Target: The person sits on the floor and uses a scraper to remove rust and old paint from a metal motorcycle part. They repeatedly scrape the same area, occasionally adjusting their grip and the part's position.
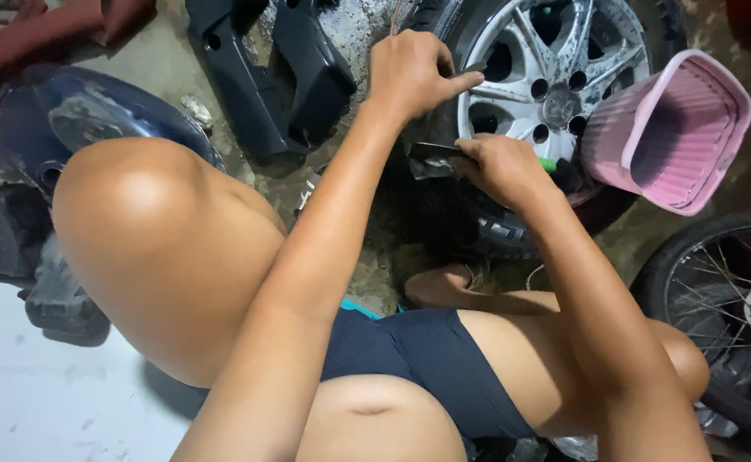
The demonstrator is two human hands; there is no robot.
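A car wheel with a silver alloy rim point(555, 64) and a black tyre point(452, 214) lies on the dirty floor in front of me. My left hand point(410, 73) is curled over the tyre's edge by the rim, with its fingers pressed against it. Just below, my right hand point(504, 167) grips a tool with a flat dark blade point(431, 156) and a green handle end point(548, 163). The blade points left along the tyre's sidewall. My bare knees and dark shorts fill the lower part of the view.
A pink plastic basket point(675, 128) rests on the wheel's right side. A spoked motorcycle wheel point(726, 308) stands at the right edge. Black plastic body panels point(273, 77) lie behind, and a dark blue panel point(76, 111) sits at the left.
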